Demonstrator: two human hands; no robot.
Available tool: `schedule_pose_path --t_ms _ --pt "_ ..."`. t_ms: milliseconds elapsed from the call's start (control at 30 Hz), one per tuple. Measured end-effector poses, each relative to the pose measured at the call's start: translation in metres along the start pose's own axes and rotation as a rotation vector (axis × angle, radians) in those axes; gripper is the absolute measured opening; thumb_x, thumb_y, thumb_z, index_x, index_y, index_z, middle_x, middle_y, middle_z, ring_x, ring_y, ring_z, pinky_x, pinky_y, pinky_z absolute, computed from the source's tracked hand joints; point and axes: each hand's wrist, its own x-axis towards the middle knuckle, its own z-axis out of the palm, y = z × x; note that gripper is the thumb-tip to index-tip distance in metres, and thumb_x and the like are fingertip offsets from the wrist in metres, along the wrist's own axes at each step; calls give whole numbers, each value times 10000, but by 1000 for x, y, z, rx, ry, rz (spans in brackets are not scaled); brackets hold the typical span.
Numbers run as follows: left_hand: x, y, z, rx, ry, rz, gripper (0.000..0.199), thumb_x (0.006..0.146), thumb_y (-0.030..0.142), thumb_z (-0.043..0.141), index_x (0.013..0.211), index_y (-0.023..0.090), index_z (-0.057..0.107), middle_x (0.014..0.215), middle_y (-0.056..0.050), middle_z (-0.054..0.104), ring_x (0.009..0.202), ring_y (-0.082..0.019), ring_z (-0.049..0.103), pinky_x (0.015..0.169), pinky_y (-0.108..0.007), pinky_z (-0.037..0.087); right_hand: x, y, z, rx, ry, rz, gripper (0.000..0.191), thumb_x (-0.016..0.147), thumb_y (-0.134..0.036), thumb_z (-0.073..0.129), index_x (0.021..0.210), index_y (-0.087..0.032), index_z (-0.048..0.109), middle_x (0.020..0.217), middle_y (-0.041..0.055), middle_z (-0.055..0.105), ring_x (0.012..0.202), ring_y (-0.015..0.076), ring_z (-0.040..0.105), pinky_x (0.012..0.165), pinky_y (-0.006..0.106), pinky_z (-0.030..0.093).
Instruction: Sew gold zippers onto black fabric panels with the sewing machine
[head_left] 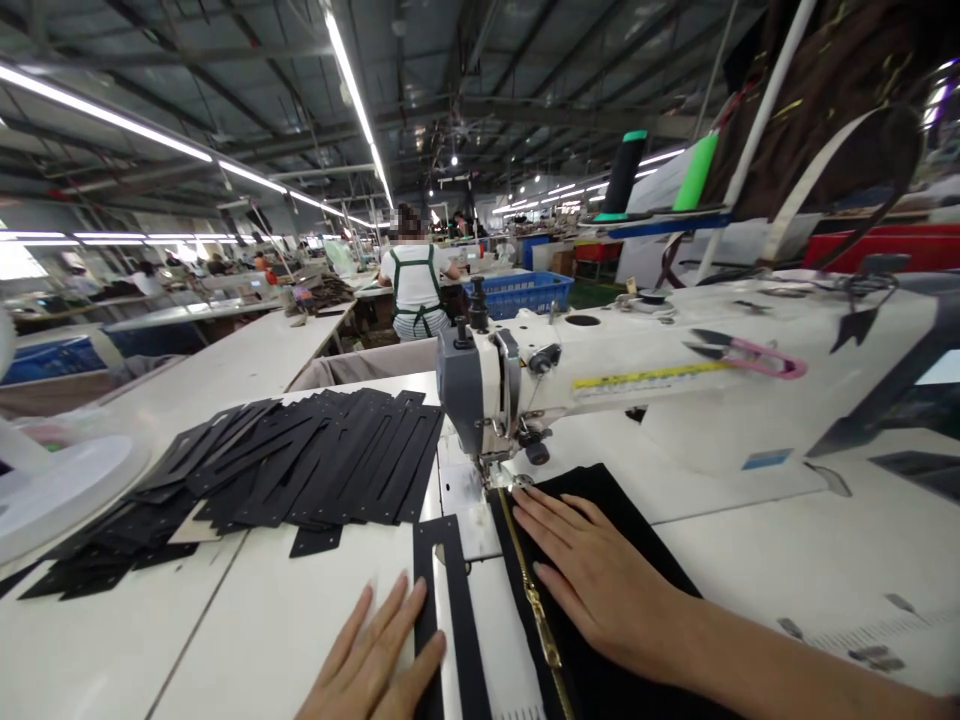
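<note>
When looking to the lower centre of the frame, find the black fabric (637, 525) with a gold zipper (523, 568) along its left side, its upper end at the needle area of the white sewing machine (652, 345). See the right hand (592, 575) open and flat on that fabric, fingers slightly parted, tips close to the presser foot. Just left of it, see the left hand (379, 655) open too, fingers spread, touching a slotted black strip (469, 640), thumb across the slot.

Note the machine's grey head directly beyond the right fingertips, with the white arm reaching to the right side. On that arm, note a yellow measuring tape (645, 380) and pink-handled snips (757, 357), the two overlapping. At centre left, beyond the left hand, find a wide overlapping pile of black strips (322, 465) on the white table (262, 625), beside a round white base (82, 490) at the left edge. At upper right, see black (624, 178) and green (696, 172) thread cones above the machine. Farther back, near upper centre, see a person (415, 280) beside a blue basket (525, 292).
</note>
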Motion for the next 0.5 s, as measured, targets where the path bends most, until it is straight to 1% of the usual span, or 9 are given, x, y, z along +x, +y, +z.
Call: schedule_pose_path --t_ms 67,133,200,267,300,367,433,500 --pt "13 -11 3 -84 -2 -16 414 868 313 416 1272 224 436 1164 -84 582 1093 -233 505 980 -377 377 2 -1 0 -9 -18 10 492 869 -243 390 1348 -146 340 1406 64 303 1285 236 293 1017 472 305" --pt "26 -19 -1 -183 -32 -119 374 862 193 381 1219 219 489 1043 -84 621 956 -207 567 861 -337 467 4 -1 0 -11 -29 21 491 872 -254 384 1349 -147 340 1412 59 289 1291 237 279 1020 480 298" --pt "38 -23 -9 -253 -52 -212 371 851 130 369 1168 236 529 982 -77 629 890 -194 587 777 -314 500 3 -2 1 -8 -28 15 500 877 -257 375 1361 -149 311 1417 58 273 1299 238 262 1036 505 262" --pt "46 -24 -17 -285 -16 -241 369 858 134 366 1173 240 525 1025 -80 629 924 -199 592 784 -313 504 1 -4 2 6 -14 0 520 879 -253 375 1378 -154 269 1421 63 259 1304 241 248 1047 529 224" --pt "50 -23 -20 -293 22 -244 376 862 140 363 1196 234 507 1072 -84 621 961 -202 588 808 -314 501 0 -5 2 18 -6 -9 529 877 -250 380 1383 -157 256 1421 66 255 1306 242 244 1050 531 218" --pt "60 -19 -20 -313 93 -222 402 866 141 364 1252 207 455 1167 -99 584 1044 -208 563 859 -317 488 -2 -8 3 42 9 -13 540 868 -242 393 1383 -156 257 1421 77 254 1308 243 237 1054 515 226" --pt "73 -13 -14 -326 111 -177 405 862 124 377 1257 183 447 1200 -110 566 1082 -209 546 888 -323 481 -3 -10 3 55 23 -7 545 851 -210 399 1378 -150 273 1417 88 266 1309 241 233 1060 498 225" --pt "87 -7 -2 -313 79 -139 371 856 97 372 1195 168 507 1157 -113 597 1056 -202 568 887 -324 489 -3 -11 2 65 42 0 552 835 -171 399 1375 -148 283 1410 93 287 1308 231 237 1069 482 215"
